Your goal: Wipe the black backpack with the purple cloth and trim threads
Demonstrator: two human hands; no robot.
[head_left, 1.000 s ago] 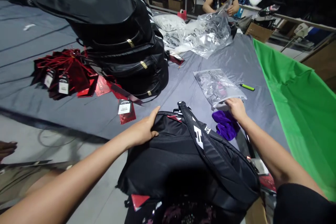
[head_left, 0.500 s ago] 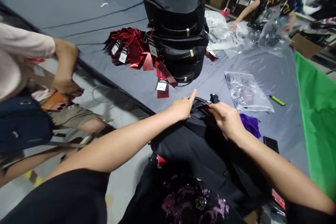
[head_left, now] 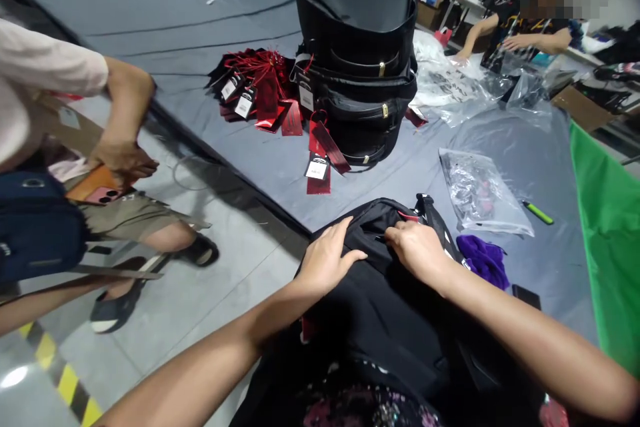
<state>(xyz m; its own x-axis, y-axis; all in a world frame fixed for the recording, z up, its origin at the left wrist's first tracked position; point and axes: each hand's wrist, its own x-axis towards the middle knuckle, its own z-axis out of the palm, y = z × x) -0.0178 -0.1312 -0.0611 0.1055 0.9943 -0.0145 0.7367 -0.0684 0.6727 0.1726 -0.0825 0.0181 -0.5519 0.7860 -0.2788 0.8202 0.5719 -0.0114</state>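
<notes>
Left hand (head_left: 325, 257): thumb spread from fingers, resting on black fabric backpack (head_left: 377, 300) | Right hand (head_left: 415, 250): fingers bunched at backpack's far end; pinched item, if any, indeterminable

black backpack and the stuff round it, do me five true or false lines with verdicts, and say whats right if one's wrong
1. The left grip touches the black backpack. True.
2. The purple cloth lies beside the clear plastic bag. True.
3. The right grip is on the clear plastic bag. False: it is at the upper part of the black backpack.
4. The red tags lie beside the stacked black bags. True.
5. A green tool lies on top of the clear plastic bag. False: the green tool lies beside it.
</notes>
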